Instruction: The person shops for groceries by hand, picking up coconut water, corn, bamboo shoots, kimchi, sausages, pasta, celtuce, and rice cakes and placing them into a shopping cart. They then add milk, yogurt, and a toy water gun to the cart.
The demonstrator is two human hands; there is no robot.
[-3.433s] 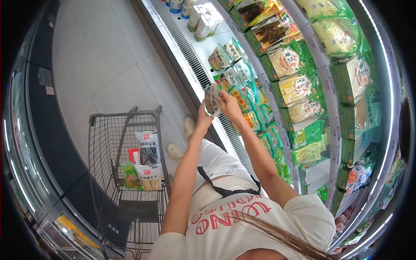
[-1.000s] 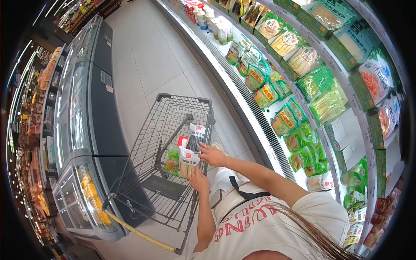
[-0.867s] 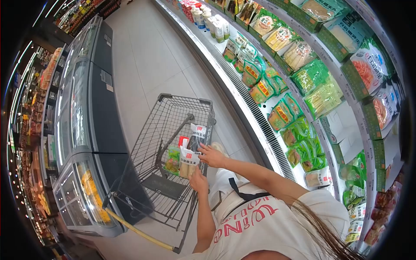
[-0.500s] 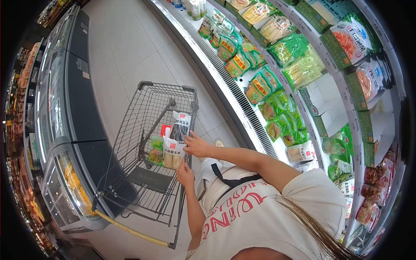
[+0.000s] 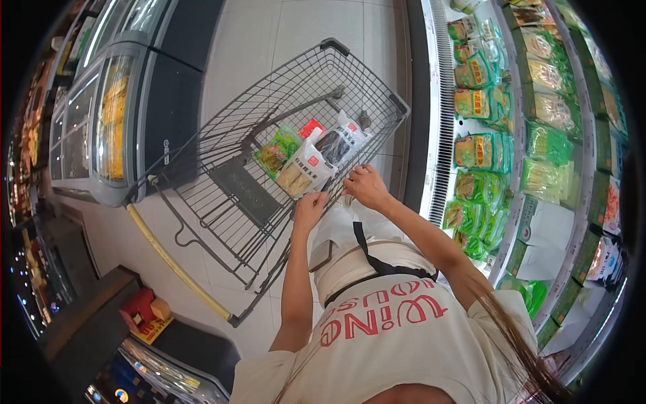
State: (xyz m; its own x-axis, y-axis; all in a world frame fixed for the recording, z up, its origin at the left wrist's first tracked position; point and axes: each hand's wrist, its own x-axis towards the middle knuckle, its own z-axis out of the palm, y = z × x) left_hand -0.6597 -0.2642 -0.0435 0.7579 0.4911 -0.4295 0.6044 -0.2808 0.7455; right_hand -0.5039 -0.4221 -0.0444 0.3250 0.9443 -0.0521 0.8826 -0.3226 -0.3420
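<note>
A grey wire shopping cart [image 5: 222,151] stands in front of me, turned at an angle. Inside it lie a white corn pack [image 5: 301,176] with pale cobs showing, a second white pack with dark contents [image 5: 340,143], a green bag of vegetables [image 5: 274,156] and a small red item [image 5: 311,128]. My left hand [image 5: 309,211] is closed at the cart's near side rim, just below the pale corn pack. Further along that rim, my right hand [image 5: 367,186] has its fingers curled over the wire, beside the dark corn pack. Both fingertips are partly hidden.
Refrigerated shelves [image 5: 484,135] with green-bagged produce run along the right. A dark freezer cabinet [image 5: 176,101] with glass doors stands left, and another display with a red item [image 5: 138,306] is at lower left. Tiled floor [image 5: 256,34] lies between. The cart's yellow handle [image 5: 176,262] points left.
The view has swung so the cart sits more slantwise and the shelves stand farther right. My right hand has moved off the corn packs to the cart's rim.
</note>
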